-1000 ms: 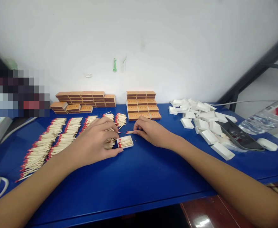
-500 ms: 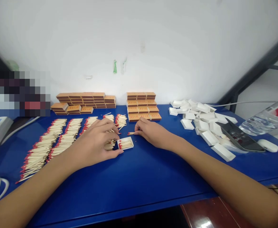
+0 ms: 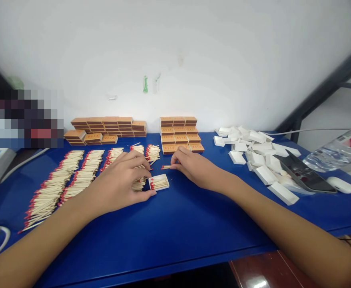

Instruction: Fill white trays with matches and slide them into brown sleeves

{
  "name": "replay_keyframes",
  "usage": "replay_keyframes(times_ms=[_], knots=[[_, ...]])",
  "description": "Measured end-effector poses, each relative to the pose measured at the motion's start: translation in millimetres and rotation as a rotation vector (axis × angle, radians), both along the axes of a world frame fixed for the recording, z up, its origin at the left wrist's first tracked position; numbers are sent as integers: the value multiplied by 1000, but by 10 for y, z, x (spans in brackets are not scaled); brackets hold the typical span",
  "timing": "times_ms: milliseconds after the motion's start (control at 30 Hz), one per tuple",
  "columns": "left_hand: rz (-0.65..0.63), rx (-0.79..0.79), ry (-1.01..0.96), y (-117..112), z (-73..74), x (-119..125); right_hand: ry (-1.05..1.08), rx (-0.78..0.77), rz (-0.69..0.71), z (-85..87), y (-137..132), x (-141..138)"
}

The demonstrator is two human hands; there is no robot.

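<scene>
A white matchbox tray (image 3: 164,185) lies on the blue table with several red-tipped matches (image 3: 158,183) inside. My left hand (image 3: 123,176) curves around its left end, the thumb at the near corner and a fingertip at the far corner. Loose matches show under that palm. Just beyond the tray's right side, my right hand (image 3: 190,166) pinches a few matches (image 3: 166,167) between thumb and fingers, their red heads pointing left. Long rows of matches (image 3: 52,188) lie to the left, partly covered by my left hand and forearm.
Printed matchboxes stand stacked against the wall, one pile at left (image 3: 103,126) and one in the middle (image 3: 180,130). White empty trays (image 3: 253,148) lie heaped at right, beside a dark phone (image 3: 307,172), a white mouse-shaped object (image 3: 340,185) and a clear plastic bottle (image 3: 328,154).
My right hand has risen slightly, with the pinched matches. My left hand and the tray have stayed almost in place.
</scene>
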State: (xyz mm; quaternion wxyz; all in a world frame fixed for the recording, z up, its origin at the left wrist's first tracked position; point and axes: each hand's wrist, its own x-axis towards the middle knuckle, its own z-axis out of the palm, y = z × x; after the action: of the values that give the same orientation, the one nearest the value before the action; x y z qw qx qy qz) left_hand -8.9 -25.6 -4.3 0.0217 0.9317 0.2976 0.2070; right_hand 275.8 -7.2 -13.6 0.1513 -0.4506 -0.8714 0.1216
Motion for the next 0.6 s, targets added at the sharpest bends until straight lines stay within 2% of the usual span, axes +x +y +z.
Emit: replay_keyframes(times_ms=[333, 600], knots=[[-11, 9, 0, -1, 1, 2, 55, -15, 40, 116, -142, -32], [-5, -7, -3, -5, -2, 8, 77, -37, 65, 136, -226, -105]])
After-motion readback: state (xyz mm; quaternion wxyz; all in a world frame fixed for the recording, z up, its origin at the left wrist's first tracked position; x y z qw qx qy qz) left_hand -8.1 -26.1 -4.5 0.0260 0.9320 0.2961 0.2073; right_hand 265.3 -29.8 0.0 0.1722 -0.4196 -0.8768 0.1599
